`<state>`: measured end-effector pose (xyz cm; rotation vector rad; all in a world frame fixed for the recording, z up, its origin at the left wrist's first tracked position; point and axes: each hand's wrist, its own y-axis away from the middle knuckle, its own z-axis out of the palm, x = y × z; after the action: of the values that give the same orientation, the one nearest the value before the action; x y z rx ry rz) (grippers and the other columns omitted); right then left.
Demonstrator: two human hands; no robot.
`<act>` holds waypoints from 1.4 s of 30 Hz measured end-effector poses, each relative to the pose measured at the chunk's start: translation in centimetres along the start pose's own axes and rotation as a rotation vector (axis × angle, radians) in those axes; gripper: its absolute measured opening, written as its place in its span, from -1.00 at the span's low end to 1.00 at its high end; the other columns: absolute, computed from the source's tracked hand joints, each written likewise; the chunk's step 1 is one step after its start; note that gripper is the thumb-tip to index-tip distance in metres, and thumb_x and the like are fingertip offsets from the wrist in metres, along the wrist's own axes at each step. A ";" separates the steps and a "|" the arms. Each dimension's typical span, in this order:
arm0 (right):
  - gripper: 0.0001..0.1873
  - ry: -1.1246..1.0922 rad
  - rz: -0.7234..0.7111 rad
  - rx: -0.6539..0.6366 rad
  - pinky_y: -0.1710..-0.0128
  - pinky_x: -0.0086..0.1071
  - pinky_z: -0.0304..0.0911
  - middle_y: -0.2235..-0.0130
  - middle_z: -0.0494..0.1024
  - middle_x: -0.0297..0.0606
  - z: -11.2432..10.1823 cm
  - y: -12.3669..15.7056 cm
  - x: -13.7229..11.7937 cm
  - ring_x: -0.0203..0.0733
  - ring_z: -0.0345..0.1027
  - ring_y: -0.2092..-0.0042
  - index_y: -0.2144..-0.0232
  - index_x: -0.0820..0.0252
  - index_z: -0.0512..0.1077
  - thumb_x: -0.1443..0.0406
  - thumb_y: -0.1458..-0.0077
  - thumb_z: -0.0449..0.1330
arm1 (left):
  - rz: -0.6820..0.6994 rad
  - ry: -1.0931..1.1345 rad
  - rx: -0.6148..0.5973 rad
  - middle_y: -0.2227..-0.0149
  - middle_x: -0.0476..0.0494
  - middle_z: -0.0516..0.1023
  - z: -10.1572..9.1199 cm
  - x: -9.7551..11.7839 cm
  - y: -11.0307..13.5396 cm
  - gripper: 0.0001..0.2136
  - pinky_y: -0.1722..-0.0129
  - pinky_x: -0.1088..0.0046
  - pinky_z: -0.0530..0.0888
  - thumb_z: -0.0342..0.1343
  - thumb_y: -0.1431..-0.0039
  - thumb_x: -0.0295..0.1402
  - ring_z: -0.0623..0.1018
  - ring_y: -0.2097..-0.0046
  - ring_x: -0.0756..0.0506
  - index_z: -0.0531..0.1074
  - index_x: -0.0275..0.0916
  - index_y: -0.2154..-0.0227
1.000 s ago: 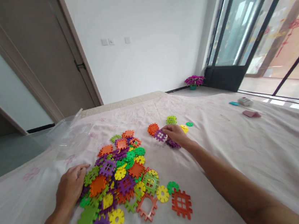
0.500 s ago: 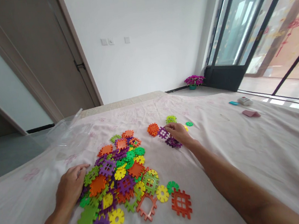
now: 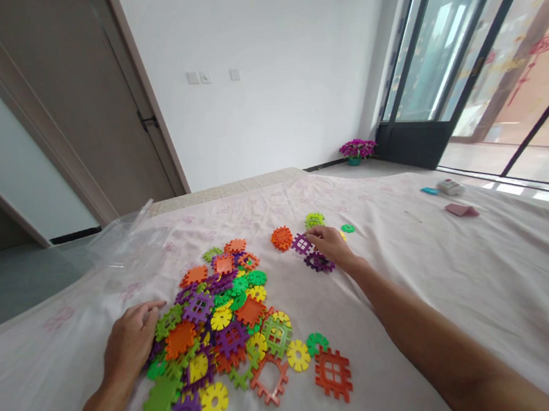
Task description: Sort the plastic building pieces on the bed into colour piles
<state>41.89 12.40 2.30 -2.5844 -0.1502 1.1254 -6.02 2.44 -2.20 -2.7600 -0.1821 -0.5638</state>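
My right hand (image 3: 328,244) pinches a purple square plastic building piece (image 3: 302,244) with a window grid. Just under it lies a small heap of purple pieces (image 3: 319,262). A cluster of orange pieces (image 3: 282,238) sits to the left, and yellow-green pieces (image 3: 314,220) lie behind the hand, which partly covers some yellow ones. My left hand (image 3: 129,340) rests on the cloth with fingers stretched out, against the left side of a large mixed pile of interlocking pieces (image 3: 231,337) in purple, orange, green and yellow, some square and some round.
A pale patterned cloth (image 3: 395,337) covers the surface. On its left lies a clear plastic bag (image 3: 126,243). A green disc (image 3: 348,228) is right of my right hand. Farther right are a pink folded item (image 3: 461,210), a white packet (image 3: 450,186) and a blue item (image 3: 429,191).
My right hand, with the purple piece, has shifted very slightly to the right. My left hand and the big pile look the same.
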 end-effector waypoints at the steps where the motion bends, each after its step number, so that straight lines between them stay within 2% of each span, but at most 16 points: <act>1: -0.73 0.014 -0.004 0.000 0.40 -0.44 0.13 0.44 0.53 -0.31 0.0 0.0 0.2 -0.25 0.34 0.39 0.37 0.20 0.54 0.21 -0.03 0.08 | -0.001 -0.001 0.002 0.04 -0.16 0.56 0.0 0.0 0.0 -0.63 -0.10 0.34 0.31 -0.14 -0.20 -0.18 0.48 -0.03 -0.18 0.55 -0.16 0.19; 10: -0.77 0.100 -0.031 -0.017 0.28 -0.42 0.22 0.30 0.61 -0.31 0.6 -0.2 0.9 -0.19 0.42 0.25 0.34 0.13 0.56 0.27 -0.04 0.10 | -0.002 -0.008 0.014 0.06 -0.14 0.57 -0.1 0.3 0.1 -0.63 -0.09 0.35 0.33 -0.13 -0.19 -0.19 0.49 -0.01 -0.18 0.56 -0.16 0.19; 21: -0.78 0.159 -0.037 -0.092 0.30 -0.43 0.20 0.32 0.61 -0.30 0.7 0.0 0.9 -0.21 0.42 0.29 0.35 0.12 0.58 0.27 -0.06 0.12 | 0.005 0.000 0.012 0.06 -0.14 0.57 0.1 -0.1 0.0 -0.63 -0.09 0.33 0.33 -0.13 -0.20 -0.19 0.49 -0.02 -0.18 0.56 -0.15 0.19; 29: -0.76 0.147 -0.025 0.068 0.28 -0.40 0.22 0.29 0.61 -0.30 0.5 -0.1 0.5 -0.18 0.43 0.27 0.29 0.10 0.57 0.26 -0.07 0.11 | 0.003 -0.014 0.018 0.06 -0.12 0.57 0.0 0.2 0.0 -0.63 -0.08 0.34 0.33 -0.13 -0.20 -0.20 0.50 -0.02 -0.17 0.56 -0.15 0.19; 34: -0.79 0.190 -0.038 -0.098 0.31 -0.42 0.20 0.34 0.61 -0.31 0.8 -0.2 1.2 -0.20 0.43 0.30 0.36 0.09 0.58 0.29 -0.04 0.13 | -0.002 -0.015 0.018 0.05 -0.11 0.57 0.1 0.0 0.0 -0.63 -0.09 0.36 0.33 -0.13 -0.20 -0.19 0.49 -0.02 -0.17 0.56 -0.13 0.19; 36: -0.79 0.197 -0.054 -0.124 0.31 -0.42 0.20 0.34 0.60 -0.31 1.0 -0.1 1.3 -0.20 0.43 0.30 0.36 0.09 0.58 0.28 -0.04 0.13 | 0.000 -0.014 0.011 0.05 -0.12 0.56 0.1 0.0 0.0 -0.63 -0.10 0.36 0.32 -0.14 -0.20 -0.19 0.49 -0.02 -0.17 0.56 -0.14 0.19; 42: -0.77 0.183 -0.123 -0.003 0.28 -0.41 0.20 0.26 0.61 -0.31 1.1 0.2 0.6 -0.20 0.43 0.25 0.30 0.09 0.56 0.28 -0.08 0.10 | 0.002 -0.012 0.014 0.05 -0.14 0.57 -0.2 0.4 0.0 -0.64 -0.08 0.35 0.33 -0.14 -0.20 -0.20 0.49 -0.02 -0.18 0.56 -0.15 0.20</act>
<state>41.51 12.61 1.14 -2.6244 -0.2639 0.8423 -5.69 2.37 -1.91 -2.7508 -0.1856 -0.5434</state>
